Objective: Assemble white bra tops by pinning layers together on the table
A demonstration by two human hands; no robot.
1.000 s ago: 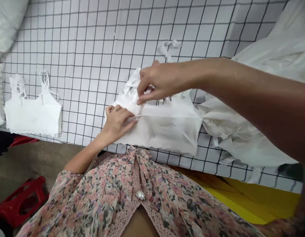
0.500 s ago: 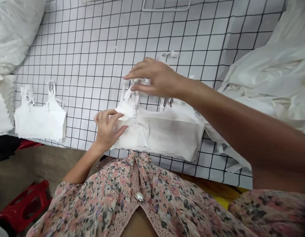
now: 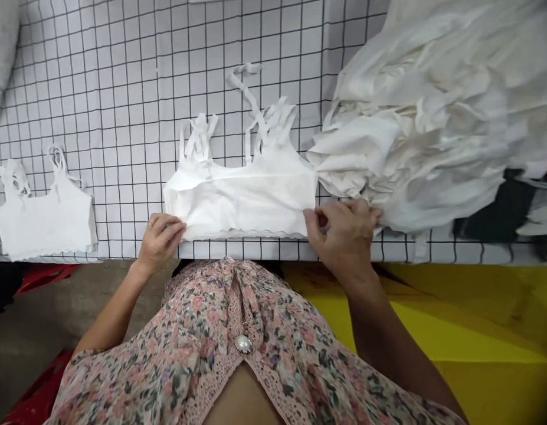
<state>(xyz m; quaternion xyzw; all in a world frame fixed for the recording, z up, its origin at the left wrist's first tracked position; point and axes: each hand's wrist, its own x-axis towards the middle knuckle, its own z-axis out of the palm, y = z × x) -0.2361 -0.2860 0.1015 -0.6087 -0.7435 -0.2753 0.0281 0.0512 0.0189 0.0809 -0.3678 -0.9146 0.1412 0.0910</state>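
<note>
A white strappy bra top [image 3: 246,198] lies flat in front of me, its scalloped hem toward the table's near edge. My left hand [image 3: 160,239] pinches its lower left corner. At the lower right corner, my right hand [image 3: 344,236] has thumb and fingertips closed on the fabric edge. The thin straps point away from me; one long strap [image 3: 244,88] stretches loosely toward the back. Whether the top is a single layer or several stacked pieces, I cannot tell.
A second white bra top [image 3: 45,224] lies flat at the left. Heaped white garments [image 3: 423,136] fill the right side, with dark cloth [image 3: 498,212] beside them. The checked tablecloth [image 3: 127,106] covers the table. Below its edge are a yellow surface [image 3: 477,330] and a red plastic stool [image 3: 43,389].
My right hand has come down from the straps to the lower right corner. My left hand has closed on the lower left corner. The view has shifted right, and the fabric lies straighter.
</note>
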